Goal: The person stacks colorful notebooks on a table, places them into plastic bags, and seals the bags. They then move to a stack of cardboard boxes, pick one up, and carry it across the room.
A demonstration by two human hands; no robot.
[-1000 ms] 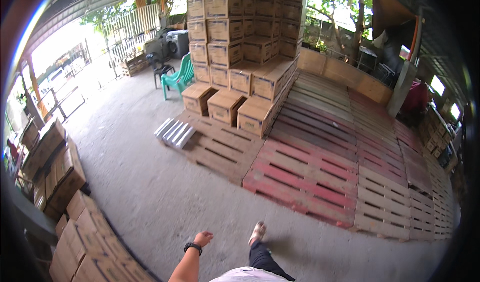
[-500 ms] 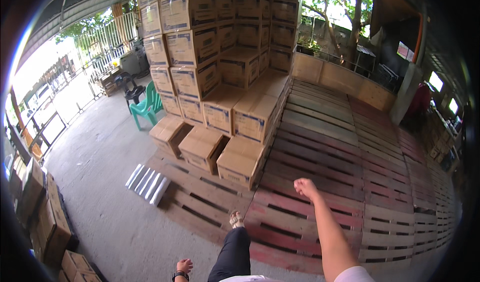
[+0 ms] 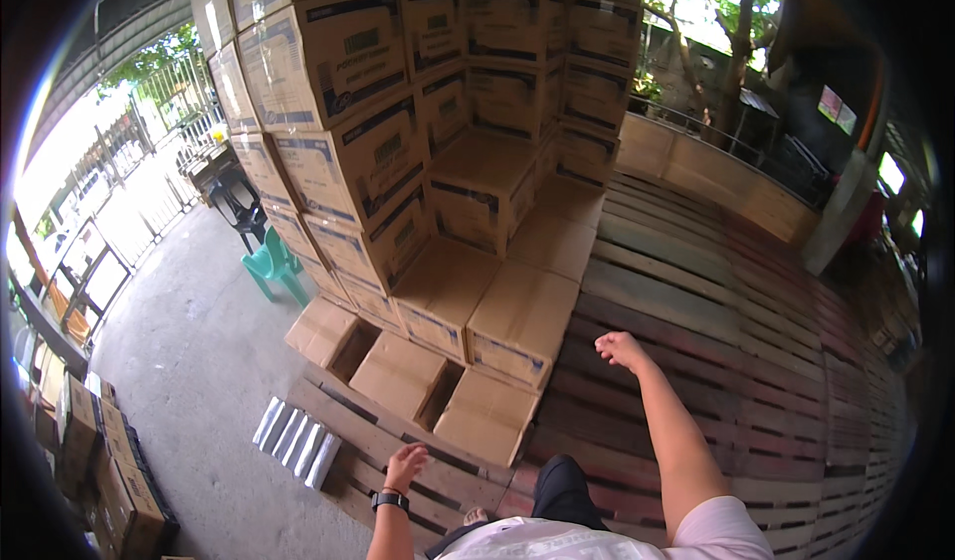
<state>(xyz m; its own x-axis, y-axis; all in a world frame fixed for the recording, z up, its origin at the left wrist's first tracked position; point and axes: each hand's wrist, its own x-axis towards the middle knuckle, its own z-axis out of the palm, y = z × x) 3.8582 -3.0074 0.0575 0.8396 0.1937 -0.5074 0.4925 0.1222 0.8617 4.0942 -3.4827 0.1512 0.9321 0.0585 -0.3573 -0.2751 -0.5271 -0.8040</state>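
Two bare hands are swinging free, carrying nothing. Left hand (image 3: 405, 464) is hanging near the low cardboard box (image 3: 484, 419), fingers loosely spread; that box is lying on the near edge of the wooden pallets (image 3: 696, 291), with gaps showing between it and its neighbours. Right hand (image 3: 621, 347) is curling into a loose fist over the slats. A foot is likely catching in a slat gap or pallet lip, and the tall box stack (image 3: 338, 112) to the far left is looking liable to topple if bumped.

Stacked cardboard boxes (image 3: 398, 152) wall off the front; open wooden pallets (image 3: 716, 361) lie right; bare concrete floor (image 3: 189, 361) lies left.
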